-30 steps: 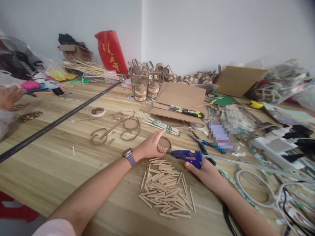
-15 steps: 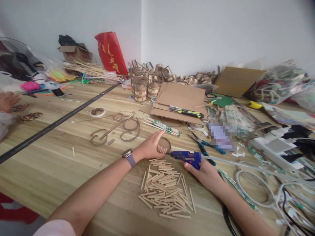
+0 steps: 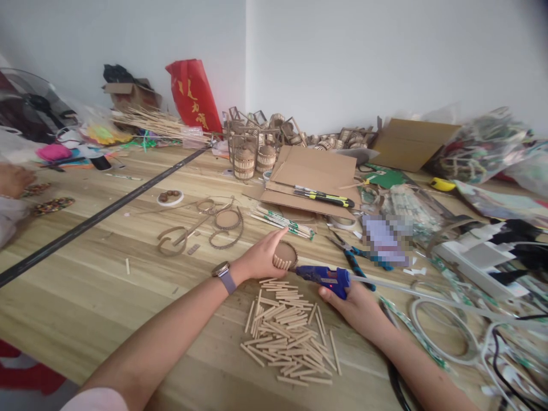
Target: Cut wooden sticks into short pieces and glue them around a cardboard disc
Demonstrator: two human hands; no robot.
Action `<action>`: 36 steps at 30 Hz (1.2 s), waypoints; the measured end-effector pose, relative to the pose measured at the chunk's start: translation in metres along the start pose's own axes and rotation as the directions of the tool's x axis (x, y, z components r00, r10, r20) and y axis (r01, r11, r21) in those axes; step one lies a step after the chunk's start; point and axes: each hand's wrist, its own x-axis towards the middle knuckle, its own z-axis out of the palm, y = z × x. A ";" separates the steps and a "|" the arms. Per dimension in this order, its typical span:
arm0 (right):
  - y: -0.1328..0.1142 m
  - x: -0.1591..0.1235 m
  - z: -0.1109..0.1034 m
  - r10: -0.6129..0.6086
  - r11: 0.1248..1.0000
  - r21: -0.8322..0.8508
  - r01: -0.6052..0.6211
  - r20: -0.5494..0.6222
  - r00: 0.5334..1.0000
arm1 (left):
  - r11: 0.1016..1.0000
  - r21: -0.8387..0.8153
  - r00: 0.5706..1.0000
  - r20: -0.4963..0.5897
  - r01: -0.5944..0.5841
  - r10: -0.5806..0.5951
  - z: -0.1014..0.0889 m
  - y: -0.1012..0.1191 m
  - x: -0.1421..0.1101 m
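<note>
My left hand, with a watch on its wrist, grips the left side of a small round cardboard base. Short wooden sticks stand along the near edge of that base. In my right hand is a blue hot glue gun, a small red light glowing on its body. The gun's nozzle points left and is close to the base's right edge; whether it touches, I cannot tell. A long translucent glue stick trails from the back of the gun. Just below lies a loose pile of short wooden sticks.
Pliers lie beyond the glue gun. Cardboard sheets carry utility knives. Finished little stick buckets stand at the back. A white power strip with cables is at right. Another person's hand shows at far left.
My hands and the glue gun are almost where they were, with the nozzle still beside the base. The other person's hand at far left has moved slightly.
</note>
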 end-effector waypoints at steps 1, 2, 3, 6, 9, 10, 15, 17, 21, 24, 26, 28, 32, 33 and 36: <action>0.000 0.000 0.000 -0.003 1.000 0.006 0.003 0.003 1.000 | 1.000 -0.003 1.000 -0.004 -0.002 0.002 0.000 0.000 0.000; -0.001 0.000 0.000 -0.005 1.000 0.012 0.005 0.003 1.000 | 1.000 -0.005 1.000 -0.007 -0.003 0.002 0.000 0.000 0.000; -0.001 0.000 0.000 -0.006 1.000 0.017 0.006 0.004 1.000 | 1.000 -0.008 1.000 -0.010 -0.003 0.003 0.000 0.000 0.000; -0.004 0.000 0.000 -0.010 1.000 0.022 0.010 -0.002 1.000 | 1.000 -0.015 1.000 -0.010 -0.001 0.001 0.000 0.001 -0.001; -0.005 0.000 0.000 -0.024 0.999 0.029 0.024 -0.009 1.000 | 1.000 -0.009 1.000 -0.005 0.005 -0.005 0.000 0.002 -0.001; -0.005 0.000 0.000 -0.029 0.999 0.031 0.029 -0.014 1.000 | 1.000 -0.002 1.000 -0.007 0.007 -0.007 0.000 0.002 -0.001; -0.002 0.000 0.000 -0.034 0.999 0.039 0.034 -0.002 0.999 | 1.000 0.015 1.000 -0.011 0.000 0.000 0.001 0.001 -0.001; -0.002 0.000 0.000 -0.039 0.998 0.045 0.039 0.001 0.999 | 1.000 0.008 1.000 -0.006 -0.002 0.002 0.001 0.001 -0.001; 0.000 0.000 0.001 -0.051 0.998 0.037 0.051 -0.008 0.999 | 1.000 -0.008 1.000 -0.007 0.000 0.000 0.001 -0.001 -0.001; 0.001 0.001 0.002 -0.048 0.998 0.029 0.048 -0.002 0.999 | 1.000 -0.011 1.000 -0.016 -0.003 0.002 0.001 -0.001 -0.001; 0.002 0.001 0.002 -0.037 0.999 0.025 0.037 -0.002 0.999 | 1.000 -0.008 1.000 -0.013 -0.002 0.002 0.001 0.000 -0.001; 0.002 0.001 0.002 -0.027 0.999 0.019 0.027 -0.005 1.000 | 1.000 -0.004 1.000 -0.009 -0.001 0.001 0.001 0.000 -0.001; 0.002 0.002 0.002 -0.034 0.999 0.011 0.034 -0.006 0.999 | 1.000 0.009 1.000 -0.010 -0.003 0.003 0.001 -0.001 0.000; 0.001 0.002 0.002 -0.038 0.999 0.007 0.038 -0.009 0.999 | 1.000 0.010 1.000 -0.010 -0.006 0.006 0.001 -0.002 0.000; 0.001 0.003 0.001 -0.038 0.999 -0.004 0.038 -0.001 0.999 | 1.000 0.005 1.000 -0.014 -0.014 0.014 0.002 -0.003 0.001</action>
